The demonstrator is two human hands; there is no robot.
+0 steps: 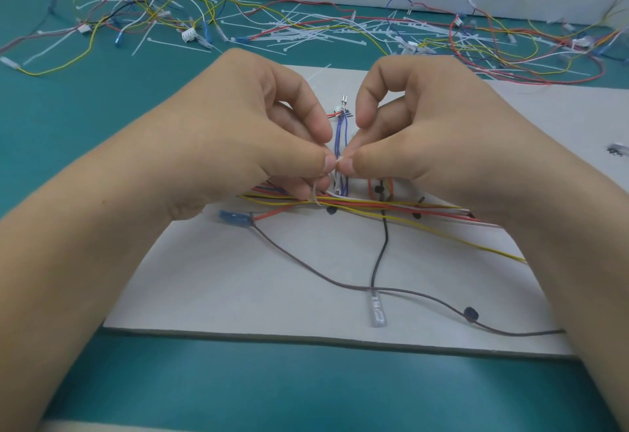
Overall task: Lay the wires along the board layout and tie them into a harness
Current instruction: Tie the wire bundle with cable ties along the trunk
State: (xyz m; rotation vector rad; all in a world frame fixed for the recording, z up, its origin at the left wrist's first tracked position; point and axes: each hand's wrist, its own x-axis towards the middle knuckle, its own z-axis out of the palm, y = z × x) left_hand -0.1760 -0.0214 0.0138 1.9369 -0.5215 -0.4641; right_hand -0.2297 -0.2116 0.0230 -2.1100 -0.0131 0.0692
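Two bare hands meet over the middle of a flat white rectangular board [272,278], thumbs nearly touching. The left hand [245,132] and the right hand [425,132] each have a clenched grip, thumb against forefinger, pinching a thin white plastic cable tie [340,160] held at a small group of blue-violet wires [341,132]. These wires run away from the viewer to a bare metal terminal [344,99]. The tie's loose tail trails down below the left thumb. Just beneath the hands, a bundle of red, yellow and white wires [391,208] lies across the board from left to right among small dark pegs [470,313]. A black wire [383,251] drops toward the near edge and ends in a clear-sleeved terminal [377,312]. A brown wire [306,268] curves from a blue-sleeved terminal [235,218] across the near part of the board. The board lies on a teal worktop [102,108]. Along the far side lie a scattered heap of loose white cable ties [306,31] and tangles of spare coloured wires [136,6]. Fingers hide whether the tie encircles the wires, and both forearms cover the board's sides.
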